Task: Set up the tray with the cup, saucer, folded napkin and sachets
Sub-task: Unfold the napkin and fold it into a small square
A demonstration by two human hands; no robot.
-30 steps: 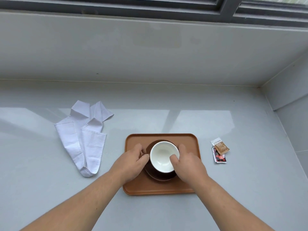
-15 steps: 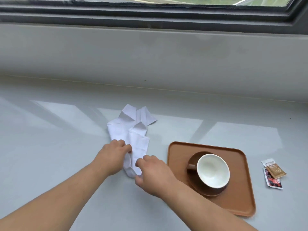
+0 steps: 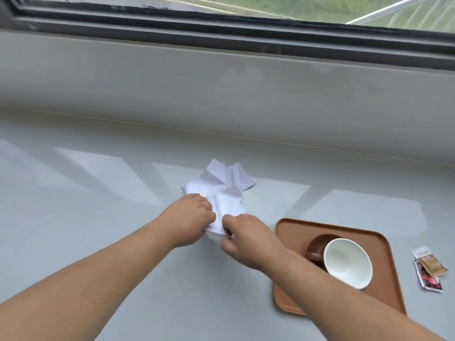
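A crumpled white napkin (image 3: 222,189) lies on the grey counter, left of the tray. My left hand (image 3: 190,219) pinches its near end from the left, and my right hand (image 3: 242,236) pinches the same end from the right. The brown tray (image 3: 384,249) sits at the lower right. On it a white cup (image 3: 347,262) with a brown outside rests on a brown saucer (image 3: 317,242); my right forearm crosses the tray's near left corner. Two sachets (image 3: 429,267), one tan and one red, lie on the counter right of the tray.
The grey counter (image 3: 98,217) runs back to a low grey wall (image 3: 221,89) under a dark window frame (image 3: 221,28). Bright patches of window light fall across the counter behind the napkin and tray.
Both hands left the cup on the tray and went left to the napkin. They now pinch its near end, which has bunched up. The view has swung left.
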